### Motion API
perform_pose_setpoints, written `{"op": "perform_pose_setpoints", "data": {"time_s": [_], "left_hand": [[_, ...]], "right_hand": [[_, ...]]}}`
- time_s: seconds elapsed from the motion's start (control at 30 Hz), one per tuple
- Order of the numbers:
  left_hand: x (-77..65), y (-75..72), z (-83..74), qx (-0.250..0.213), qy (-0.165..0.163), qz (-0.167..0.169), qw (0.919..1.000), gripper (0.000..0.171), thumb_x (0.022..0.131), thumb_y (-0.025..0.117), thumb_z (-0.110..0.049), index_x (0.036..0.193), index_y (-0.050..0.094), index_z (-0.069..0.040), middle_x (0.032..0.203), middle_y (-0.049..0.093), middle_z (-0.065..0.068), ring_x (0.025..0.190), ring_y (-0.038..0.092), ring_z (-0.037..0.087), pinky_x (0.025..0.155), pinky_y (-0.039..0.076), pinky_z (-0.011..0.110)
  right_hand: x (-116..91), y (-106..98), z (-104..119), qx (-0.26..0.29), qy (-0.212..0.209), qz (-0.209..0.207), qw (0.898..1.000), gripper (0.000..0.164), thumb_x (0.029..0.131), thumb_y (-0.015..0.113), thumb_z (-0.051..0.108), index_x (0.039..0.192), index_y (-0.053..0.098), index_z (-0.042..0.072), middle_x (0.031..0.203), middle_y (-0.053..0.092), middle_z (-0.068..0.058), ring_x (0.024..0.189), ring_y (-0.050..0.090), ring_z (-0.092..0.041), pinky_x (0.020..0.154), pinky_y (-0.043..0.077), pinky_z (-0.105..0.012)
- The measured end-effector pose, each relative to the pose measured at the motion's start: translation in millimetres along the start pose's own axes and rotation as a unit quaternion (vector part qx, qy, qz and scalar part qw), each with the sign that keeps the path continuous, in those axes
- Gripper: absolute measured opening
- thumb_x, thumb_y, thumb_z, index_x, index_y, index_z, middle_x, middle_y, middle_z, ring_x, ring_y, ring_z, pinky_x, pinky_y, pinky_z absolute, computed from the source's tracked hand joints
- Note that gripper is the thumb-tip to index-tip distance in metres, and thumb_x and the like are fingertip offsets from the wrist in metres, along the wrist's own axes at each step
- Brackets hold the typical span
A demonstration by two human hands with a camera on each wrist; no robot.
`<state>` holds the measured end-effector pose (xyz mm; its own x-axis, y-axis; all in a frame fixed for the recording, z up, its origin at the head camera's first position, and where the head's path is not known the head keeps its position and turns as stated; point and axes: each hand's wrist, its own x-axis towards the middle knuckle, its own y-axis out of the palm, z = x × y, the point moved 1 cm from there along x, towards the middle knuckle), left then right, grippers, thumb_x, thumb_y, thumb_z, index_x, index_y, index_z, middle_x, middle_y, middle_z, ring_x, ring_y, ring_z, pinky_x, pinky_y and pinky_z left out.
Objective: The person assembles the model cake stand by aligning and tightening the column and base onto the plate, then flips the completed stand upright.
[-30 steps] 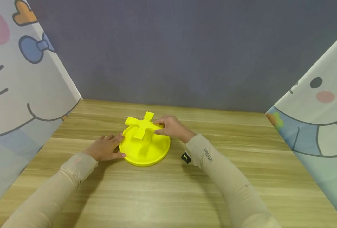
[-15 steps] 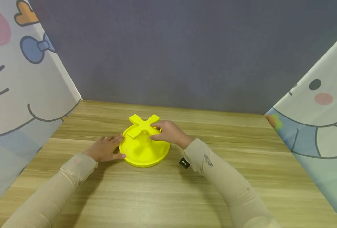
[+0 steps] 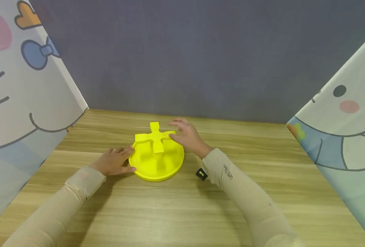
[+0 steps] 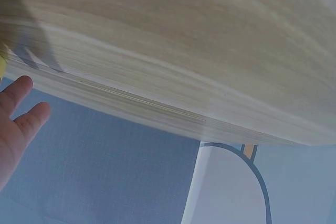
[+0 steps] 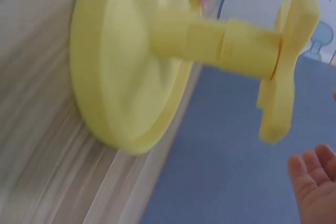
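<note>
A round yellow base [image 3: 152, 173] with a raised rim lies flat on the wooden table. In the right wrist view a thick yellow post [image 5: 220, 40] rises from its middle and bears a four-armed yellow cross [image 3: 156, 137] on top. My left hand [image 3: 112, 162] has its fingers spread, thumb and fingertips at the base's left rim. Beside the cross's right arm is my right hand [image 3: 190, 138], thumb and fingers parted and nothing gripped. The right wrist view shows its fingers [image 5: 310, 169] apart from the cross [image 5: 286, 77]. Only part of the left hand [image 4: 16, 129] shows in the left wrist view.
The wooden table [image 3: 157, 212] runs back to a dark grey panel [image 3: 182, 61]. Cartoon-printed panels [image 3: 43, 92] stand at both sides. A small black piece [image 3: 202, 174] shows by the right sleeve's cuff.
The cross has turned, from arms standing diagonally half a second ago to roughly straight up and sideways now. My right hand has lifted and spread its fingers; the left hand stays put.
</note>
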<state>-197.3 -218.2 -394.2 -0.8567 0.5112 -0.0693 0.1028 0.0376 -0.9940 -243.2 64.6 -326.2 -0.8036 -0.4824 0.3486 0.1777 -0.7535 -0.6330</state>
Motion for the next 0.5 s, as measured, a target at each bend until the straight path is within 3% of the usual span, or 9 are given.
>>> {"op": "perform_pose_setpoints", "data": {"time_s": [0.1, 0.23, 0.37, 0.5], "left_hand": [[-0.3, -0.6, 0.9, 0.004, 0.001, -0.003, 1.0, 0.082, 0.09, 0.054, -0.057, 0.143, 0.039, 0.004, 0.147, 0.037, 0.024, 0.126, 0.042, 0.047, 0.096, 0.031, 0.069], [-0.2, -1.2, 0.6, 0.005, 0.001, -0.003, 1.0, 0.082, 0.09, 0.054, -0.057, 0.143, 0.039, 0.004, 0.147, 0.037, 0.024, 0.126, 0.042, 0.047, 0.097, 0.031, 0.069], [0.2, -0.9, 0.1, 0.006, 0.001, -0.002, 1.0, 0.082, 0.091, 0.053, -0.057, 0.143, 0.039, 0.004, 0.147, 0.037, 0.023, 0.126, 0.041, 0.047, 0.097, 0.031, 0.069], [0.6, 0.1, 0.7, 0.006, 0.002, -0.001, 1.0, 0.082, 0.091, 0.054, -0.056, 0.143, 0.039, 0.005, 0.147, 0.036, 0.023, 0.127, 0.041, 0.047, 0.097, 0.031, 0.069]], "right_hand": [[3, -2, -6, -0.012, 0.017, 0.032, 0.999, 0.051, 0.085, 0.07, 0.004, 0.134, 0.054, 0.0, 0.143, 0.041, -0.021, 0.131, 0.04, -0.033, 0.103, 0.04, -0.047], [5, -1, -12, -0.034, 0.053, 0.084, 0.994, 0.059, 0.087, 0.069, 0.008, 0.141, 0.046, 0.004, 0.149, 0.037, -0.018, 0.137, 0.032, -0.033, 0.109, 0.032, -0.045], [5, 1, -14, -0.057, 0.061, 0.111, 0.99, 0.058, 0.089, 0.068, 0.01, 0.142, 0.046, 0.004, 0.146, 0.042, -0.017, 0.135, 0.037, -0.032, 0.109, 0.032, -0.043], [6, 3, -15, -0.089, 0.053, 0.117, 0.988, 0.053, 0.089, 0.068, 0.01, 0.138, 0.05, 0.001, 0.138, 0.05, -0.017, 0.125, 0.048, -0.03, 0.103, 0.041, -0.039]]}}
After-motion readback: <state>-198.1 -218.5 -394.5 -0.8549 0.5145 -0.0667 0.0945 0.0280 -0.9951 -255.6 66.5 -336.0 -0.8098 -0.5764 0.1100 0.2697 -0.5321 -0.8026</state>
